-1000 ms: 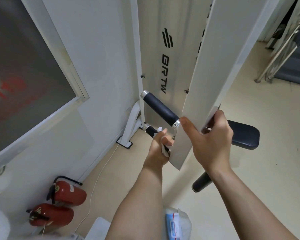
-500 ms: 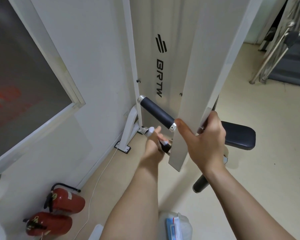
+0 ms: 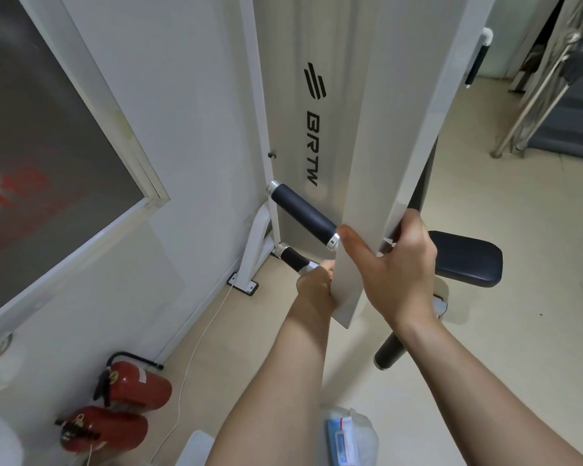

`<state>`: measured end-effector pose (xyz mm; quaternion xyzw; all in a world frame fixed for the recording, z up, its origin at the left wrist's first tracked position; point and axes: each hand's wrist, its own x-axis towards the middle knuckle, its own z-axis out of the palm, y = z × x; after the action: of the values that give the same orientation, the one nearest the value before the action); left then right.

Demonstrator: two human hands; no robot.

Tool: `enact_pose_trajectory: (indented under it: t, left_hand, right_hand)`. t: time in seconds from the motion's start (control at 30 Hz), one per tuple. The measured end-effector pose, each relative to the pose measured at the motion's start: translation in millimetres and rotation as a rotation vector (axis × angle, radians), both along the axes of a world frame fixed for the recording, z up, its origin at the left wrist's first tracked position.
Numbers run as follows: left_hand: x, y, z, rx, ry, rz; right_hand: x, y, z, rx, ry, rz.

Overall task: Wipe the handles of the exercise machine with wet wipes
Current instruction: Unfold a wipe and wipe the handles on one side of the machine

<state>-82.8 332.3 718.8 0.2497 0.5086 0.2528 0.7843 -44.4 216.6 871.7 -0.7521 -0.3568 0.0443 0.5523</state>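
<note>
- Left hand [image 3: 313, 285]: curled round the lower handle [image 3: 292, 257], with a white wipe [image 3: 312, 266] showing at the knuckles. The fingers are partly hidden behind the panel [image 3: 360, 196], so I can't tell how far the wipe wraps the grip.
- Right hand [image 3: 399, 264]: clamps the panel's lower edge, thumb on the front face, fingers round the back. It looks to be bracing, not wiping.
- Lower handle: black grip with a chrome cap at the far end, by the frame post. Its long axis runs from the left hand up-left toward the post. The bare grip lies up-left of the fist, between fist and cap.
- Upper handle [image 3: 302, 211]: parallel and just above, with a longer stretch exposed. Its near cap sits just beside the right thumb. No wipe on it.
- Judgement: this is a stroke on the lower handle, and the next travel is along the axis, up-left to the cap. The left hand has the wipe and is nearer the free length of both grips. The right hand is on the far side of the panel.
- Risk: the panel edge sits against the left hand and may crowd the near end of the grip.
- Also there: wipe pack [image 3: 345, 438] low in view below the arms, seat [image 3: 465, 260] right of the panel, two extinguishers [image 3: 128, 390] by the wall.
</note>
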Motion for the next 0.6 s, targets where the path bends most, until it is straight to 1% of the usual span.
enact_pose_trajectory:
  t: [0.03,0.07,0.13,0.17,0.2,0.27,0.3,0.37,0.4,0.47,0.5,0.57,0.6]
  left_hand:
    - [0.2,8.0,-4.4,-0.02,-0.003,0.002]
    - [0.2,18.7,-15.6,-0.083,-0.004,0.002]
    - [3.6,55.5,-63.5,-0.198,-0.085,0.034]
    - [-1.7,63.9,-65.0,-0.198,-0.117,0.048]
    - [-14.7,59.3,-47.6,-0.182,-0.154,0.062]
    - [-36.4,49.3,-17.6,-0.138,-0.351,0.184]
    - [-43.1,44.5,-7.8,-0.109,-0.402,0.244]
    - [-38.8,38.8,-8.5,-0.054,-0.45,0.236]
    - [-33.0,32.6,-11.7,-0.03,-0.452,0.211]
    - [-18.3,16.6,-20.7,0.085,-0.319,0.092]
    - [-13.3,2.4,-20.1,0.156,-0.209,0.064]
    - [-11.7,-22.0,-14.3,0.284,-0.118,0.05]
    - [-11.3,-29.6,-12.4,0.324,-0.107,0.03]
  right_hand:
    - [-0.7,0.5,0.7,-0.004,0.007,0.006]
    - [-1.0,1.0,1.2,-0.009,0.017,0.011]
    - [-1.2,2.5,2.5,-0.019,0.038,0.025]
    - [-1.8,2.7,3.1,-0.024,0.041,0.031]
    - [-2.1,2.2,2.9,-0.023,0.036,0.034]
    - [-2.6,-0.5,1.5,-0.013,0.024,0.032]
    - [-2.9,-2.3,0.8,-0.006,0.024,0.032]
    - [-2.1,-4.1,-0.6,0.0,0.02,0.025]
    - [-0.6,-4.1,-0.9,0.001,0.011,0.018]
    - [3.4,-1.2,-0.7,-0.004,-0.001,0.008]
    - [6.0,0.4,-0.4,-0.013,-0.005,0.008]
    - [11.7,3.2,-1.0,-0.042,-0.01,0.018]
    - [12.9,4.3,-0.7,-0.056,-0.008,0.032]
